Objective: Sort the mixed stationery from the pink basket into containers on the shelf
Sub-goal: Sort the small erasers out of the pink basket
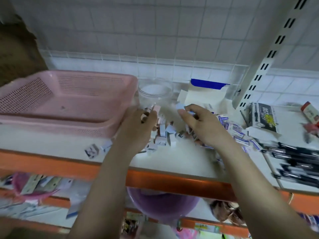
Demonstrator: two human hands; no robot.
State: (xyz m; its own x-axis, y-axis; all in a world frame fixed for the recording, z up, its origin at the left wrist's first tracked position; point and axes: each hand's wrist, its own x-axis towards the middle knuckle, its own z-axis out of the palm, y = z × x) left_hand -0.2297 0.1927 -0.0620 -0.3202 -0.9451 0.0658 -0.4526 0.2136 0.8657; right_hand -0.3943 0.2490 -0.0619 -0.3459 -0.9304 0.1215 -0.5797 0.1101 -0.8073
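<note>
a white shelf [172, 157] with an orange front edge runs across the scene, backed by a white wire grid [155, 40] and, far right, a slotted upright [269, 54]. the pink basket [60, 99] sits at far left on the shelf and appears empty. just right of it stands a clear round container [155, 91], open at the top; further right is an open cardboard box [205, 94] with a blue flap. a loose pile of small boxed stationery items [165, 135] lies on the shelf between and under both hands. the left hand [139, 128] has its fingers curled round several small pieces, one pink piece projecting at the top. the right hand [202, 125] pinches a pale blue piece at its fingertips, other fingers curled. black pens [296, 161] lie near right. risk: the left-hand bundle is loosely stacked, so a piece could slip out on the lift toward a container. one stray piece [92, 150] lies close to the near shelf edge; a forearm sweep could knock it off. image blur prevents confirming item types, so mis-sorting is possible.
</note>
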